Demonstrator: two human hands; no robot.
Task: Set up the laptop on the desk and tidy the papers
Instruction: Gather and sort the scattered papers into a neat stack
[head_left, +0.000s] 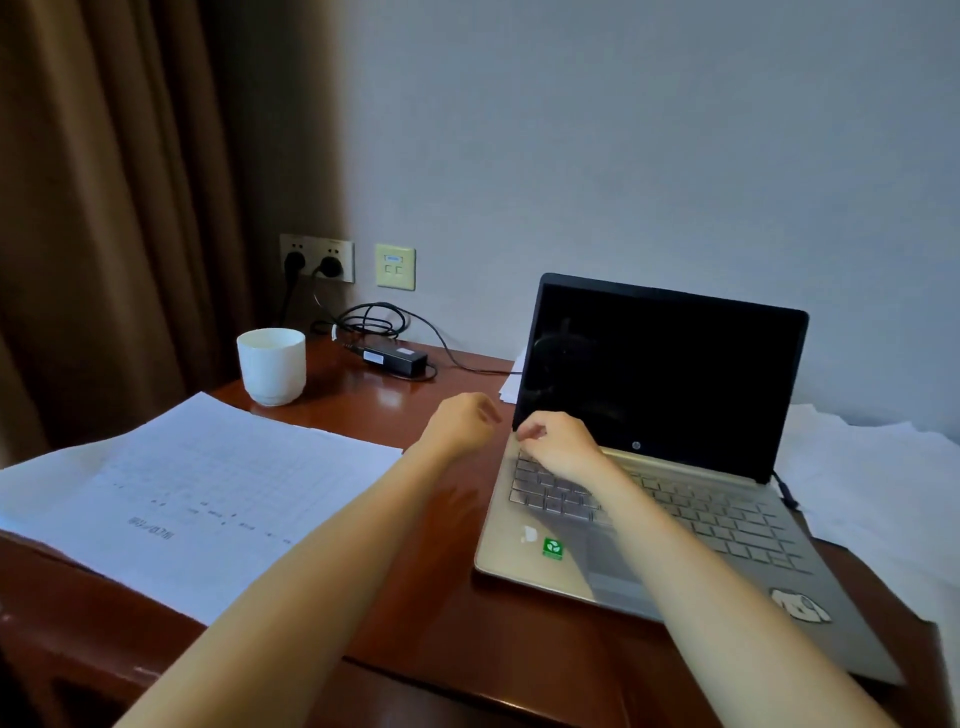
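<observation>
A gold laptop (691, 499) stands open on the brown desk (441, 613), its screen (660, 374) black. My right hand (558, 447) hovers over the keyboard's top left corner with fingers loosely curled, holding nothing. My left hand (462, 421) hangs just left of the laptop's hinge corner, fingers loosely curled and empty. A stack of printed papers (197, 493) lies on the desk at the left. More white papers (872, 488) lie under and to the right of the laptop.
A white cup (271, 366) stands at the back left. Behind it lie a black power adapter (397, 358) and coiled cable (371, 319), plugged into wall sockets (317, 258). A brown curtain (104, 208) hangs at the left. A cable plugs into the laptop's right side (785, 491).
</observation>
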